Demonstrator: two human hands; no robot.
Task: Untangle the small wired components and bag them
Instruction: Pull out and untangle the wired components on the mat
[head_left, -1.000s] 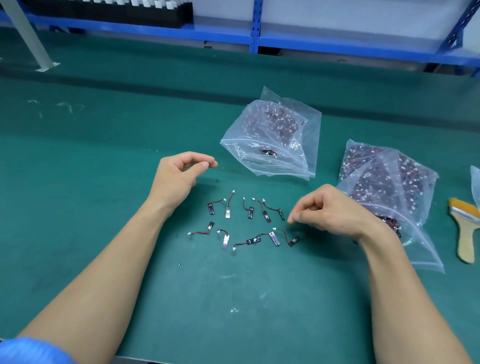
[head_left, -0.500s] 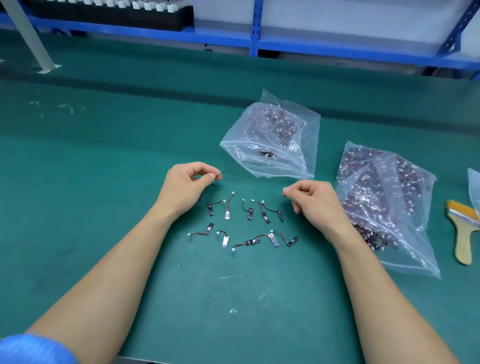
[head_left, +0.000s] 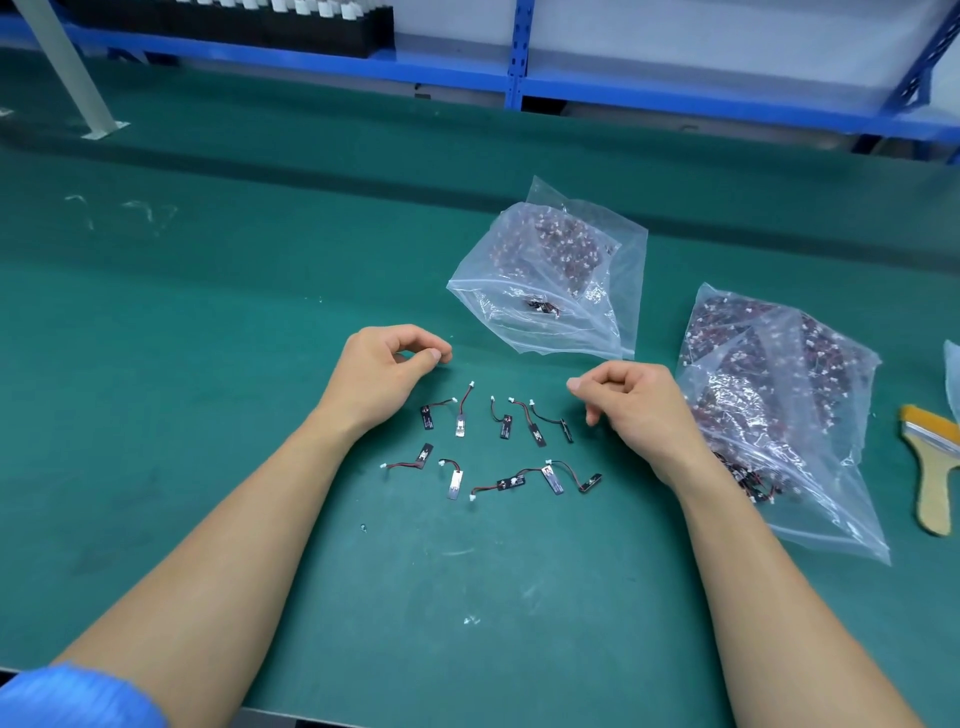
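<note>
Several small wired components (head_left: 500, 419) lie untangled in two rows on the green mat, each a thin board with a short red-black lead and white plug. My left hand (head_left: 384, 371) hovers just left of the upper row, fingers loosely curled, thumb by the index tip, holding nothing. My right hand (head_left: 636, 410) hovers at the right end of the upper row with fingers curled in, nothing visible in it. A clear bag (head_left: 550, 280) of components lies beyond the rows. A fuller clear bag (head_left: 779, 405) lies to the right, under my right wrist.
A wooden-handled brush (head_left: 935, 467) lies at the far right beside the edge of another clear bag (head_left: 953, 374). A blue shelf frame (head_left: 514, 52) and a black tray (head_left: 260, 21) stand at the back. A grey metal leg (head_left: 67, 67) stands back left.
My right hand has moved from the lower row's right end up and left to the upper row's right end. The left hand has stayed where it was.
</note>
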